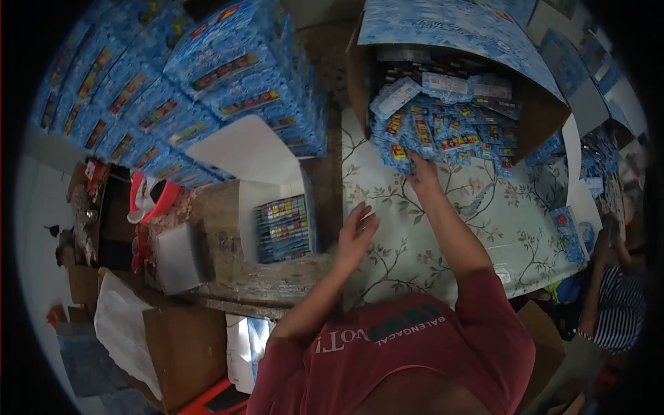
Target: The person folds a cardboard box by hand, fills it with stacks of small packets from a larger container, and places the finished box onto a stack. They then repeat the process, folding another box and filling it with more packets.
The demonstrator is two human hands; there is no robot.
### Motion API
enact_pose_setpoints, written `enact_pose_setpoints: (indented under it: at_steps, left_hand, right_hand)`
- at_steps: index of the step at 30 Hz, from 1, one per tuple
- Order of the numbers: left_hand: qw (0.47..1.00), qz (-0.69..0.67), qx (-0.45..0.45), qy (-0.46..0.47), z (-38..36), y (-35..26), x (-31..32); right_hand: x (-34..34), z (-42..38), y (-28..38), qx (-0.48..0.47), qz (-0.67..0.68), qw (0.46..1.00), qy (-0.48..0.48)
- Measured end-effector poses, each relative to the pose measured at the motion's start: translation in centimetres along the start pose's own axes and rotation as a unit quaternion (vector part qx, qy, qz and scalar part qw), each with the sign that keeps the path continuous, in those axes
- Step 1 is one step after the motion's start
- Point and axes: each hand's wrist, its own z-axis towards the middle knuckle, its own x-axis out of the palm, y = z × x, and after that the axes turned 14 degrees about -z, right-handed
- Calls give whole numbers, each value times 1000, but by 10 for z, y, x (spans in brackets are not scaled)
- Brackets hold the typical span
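My right hand (422,173) reaches to the front edge of a heap of blue packets (443,131), its fingers touching a packet; whether they grip it is hard to tell. The heap spills from a large cardboard box (546,114) lying on its side. My left hand (358,235) hovers over the flowered tablecloth (387,270), fingers apart and holding nothing. To its left, an open white box (310,207) holds rows of packets (283,228) with colourful labels.
Blue display boxes (242,76) are stacked high at the upper left. A clear plastic container (181,257) lies near the left table edge. Cardboard boxes (183,346) stand at the lower left. Another person in a striped top (619,304) is at the right.
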Motion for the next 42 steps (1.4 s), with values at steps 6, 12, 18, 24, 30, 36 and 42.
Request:
enact_pose_setpoints:
  at_steps: [6, 12, 18, 24, 30, 36, 42]
  left_hand:
    - [939, -251, -234, -33, 27, 46, 8]
    - [953, -220, -207, -20, 15, 37, 5]
    - [888, 449, 64, 73, 17, -41, -7]
    - [802, 538, 147, 213, -29, -68, -21]
    - [836, 503, 145, 164, -61, -57, -44]
    - [897, 416, 125, 87, -72, -17, -68]
    - [872, 447, 135, 147, -72, -8, -49]
  right_hand:
    - [-54, -124, -62, 20, -5, 994, 105]
    - [-88, -160, -20, 129, -311, 930, 150]
    - [-114, -159, 49, -1, -549, 797, 253]
    - [-64, -182, 46, -362, -524, 741, 212]
    - [-43, -161, -3, -270, -618, 621, 399]
    - [-47, -155, -3, -349, -634, 583, 368]
    - [-47, -165, -5, -331, -592, 631, 376]
